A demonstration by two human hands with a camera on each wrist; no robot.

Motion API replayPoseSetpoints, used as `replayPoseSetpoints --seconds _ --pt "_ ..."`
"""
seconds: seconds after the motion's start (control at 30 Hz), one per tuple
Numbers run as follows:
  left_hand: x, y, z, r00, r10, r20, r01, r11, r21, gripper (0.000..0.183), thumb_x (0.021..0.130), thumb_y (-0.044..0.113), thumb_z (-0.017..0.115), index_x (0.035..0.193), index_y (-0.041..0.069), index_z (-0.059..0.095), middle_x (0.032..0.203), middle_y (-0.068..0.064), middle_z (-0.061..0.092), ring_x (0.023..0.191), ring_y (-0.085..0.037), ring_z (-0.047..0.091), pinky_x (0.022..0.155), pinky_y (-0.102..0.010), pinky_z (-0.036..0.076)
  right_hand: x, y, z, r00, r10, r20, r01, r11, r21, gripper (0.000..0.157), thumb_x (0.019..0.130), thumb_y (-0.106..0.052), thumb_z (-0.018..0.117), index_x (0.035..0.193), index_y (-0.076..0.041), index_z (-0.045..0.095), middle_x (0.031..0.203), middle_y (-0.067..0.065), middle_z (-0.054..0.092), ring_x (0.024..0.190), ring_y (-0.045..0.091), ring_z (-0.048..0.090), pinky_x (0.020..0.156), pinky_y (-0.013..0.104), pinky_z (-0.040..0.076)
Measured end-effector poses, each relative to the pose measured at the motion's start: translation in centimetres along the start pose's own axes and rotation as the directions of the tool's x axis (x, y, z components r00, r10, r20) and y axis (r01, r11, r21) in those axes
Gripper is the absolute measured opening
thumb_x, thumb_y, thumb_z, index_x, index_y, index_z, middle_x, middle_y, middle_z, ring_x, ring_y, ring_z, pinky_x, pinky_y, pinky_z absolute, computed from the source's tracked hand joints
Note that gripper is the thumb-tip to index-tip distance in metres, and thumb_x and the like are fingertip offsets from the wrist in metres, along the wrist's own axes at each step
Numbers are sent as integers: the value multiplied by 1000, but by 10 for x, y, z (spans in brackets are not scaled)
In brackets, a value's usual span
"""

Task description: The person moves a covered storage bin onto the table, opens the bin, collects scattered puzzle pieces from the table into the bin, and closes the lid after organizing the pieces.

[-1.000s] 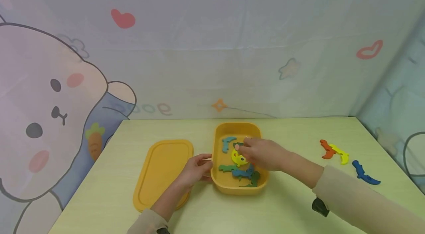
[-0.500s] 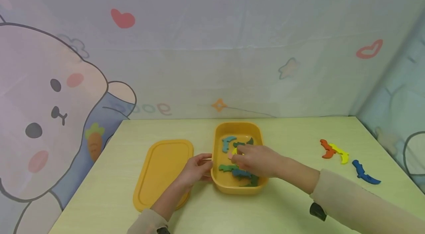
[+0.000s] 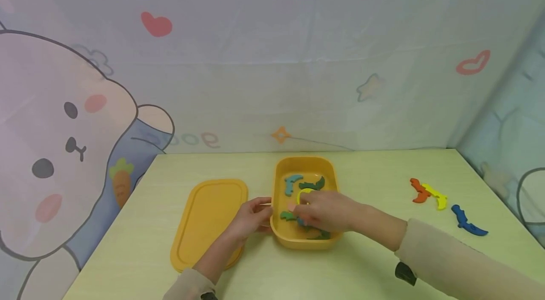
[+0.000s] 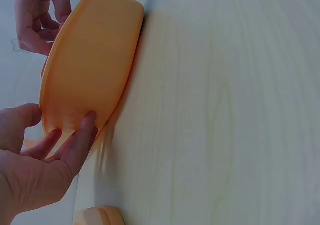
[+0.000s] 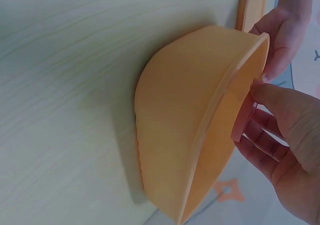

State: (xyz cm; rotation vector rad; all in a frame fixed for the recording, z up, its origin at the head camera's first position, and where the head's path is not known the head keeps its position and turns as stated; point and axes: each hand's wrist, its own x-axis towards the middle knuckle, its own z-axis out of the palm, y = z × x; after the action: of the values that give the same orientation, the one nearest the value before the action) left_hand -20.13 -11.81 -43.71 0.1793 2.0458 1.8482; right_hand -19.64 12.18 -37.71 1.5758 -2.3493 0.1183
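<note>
An orange-yellow plastic box [image 3: 298, 244] stands on the table. My left hand [image 3: 251, 217] rests against its left end; in the left wrist view, fairly straight fingers [image 4: 77, 142] touch the outer wall and the thumb meets the rim. Over the inside of the box, my right hand [image 3: 329, 210] pinches a flat pink piece [image 5: 243, 119] between thumb and fingers. Flat animal-shaped pieces lie in the box: a light blue piece [image 3: 293, 184], a dark green piece [image 3: 314, 184], a yellow round piece [image 3: 303, 194] and a green piece [image 3: 287, 216]. My right hand partly hides others.
Left of the box lies its matching flat lid [image 3: 206, 224]. To the right on the table are an orange-red piece [image 3: 419, 192], a bright yellow piece [image 3: 436, 197] and a dark blue piece [image 3: 468, 223]. A printed curtain [image 3: 298, 77] hangs behind the table.
My right hand has moved toward the near part of the box with the pink piece, uncovering the dark green piece and covering more of the blue one. The left hand stays put.
</note>
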Motion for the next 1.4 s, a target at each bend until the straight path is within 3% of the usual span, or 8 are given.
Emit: replayPoseSetpoints --seconds 0.4,0.73,0.87,1.13,1.4 --pt "0 -1 0 1000 -5 -2 5 1000 0 47 95 17 51 135 -3 39 122 -26 53 94 -33 64 75 -44 55 4 -6 0 992 38 117 -47 996 74 11 86 -16 64 94 -21 57 80 -7 55 66 7 49 56 14 39" --pt "-1 1 0 1000 -4 4 4 1000 1 47 94 17 51 135 -4 38 123 -26 52 95 -32 64 76 -43 55 1 -8 -3 958 135 254 -161 983 84 33 87 -28 63 120 -25 58 119 1 57 98 18 58 77 31 53" --pt "0 1 1 1000 -4 -2 4 1000 -2 47 94 17 52 134 -4 39 123 -26 53 95 -31 64 75 -42 55 -1 -7 -2 965 135 223 -153 986 65 33 88 -28 61 120 -23 58 123 3 56 103 21 58 81 35 53" --pt "0 0 1 1000 -4 -11 4 1000 0 47 94 17 51 134 -3 39 122 -25 53 94 -30 64 74 -42 55 -8 -3 4 988 112 106 -111 994 -19 36 83 -29 67 117 -20 60 118 5 59 99 21 60 77 33 54" --pt "0 0 1 1000 -7 -22 7 1000 15 46 94 16 51 135 -4 39 121 -24 53 94 -29 64 75 -43 55 -18 4 7 985 165 45 -160 982 -100 37 80 -34 70 113 -18 62 114 2 60 96 18 59 76 31 53"
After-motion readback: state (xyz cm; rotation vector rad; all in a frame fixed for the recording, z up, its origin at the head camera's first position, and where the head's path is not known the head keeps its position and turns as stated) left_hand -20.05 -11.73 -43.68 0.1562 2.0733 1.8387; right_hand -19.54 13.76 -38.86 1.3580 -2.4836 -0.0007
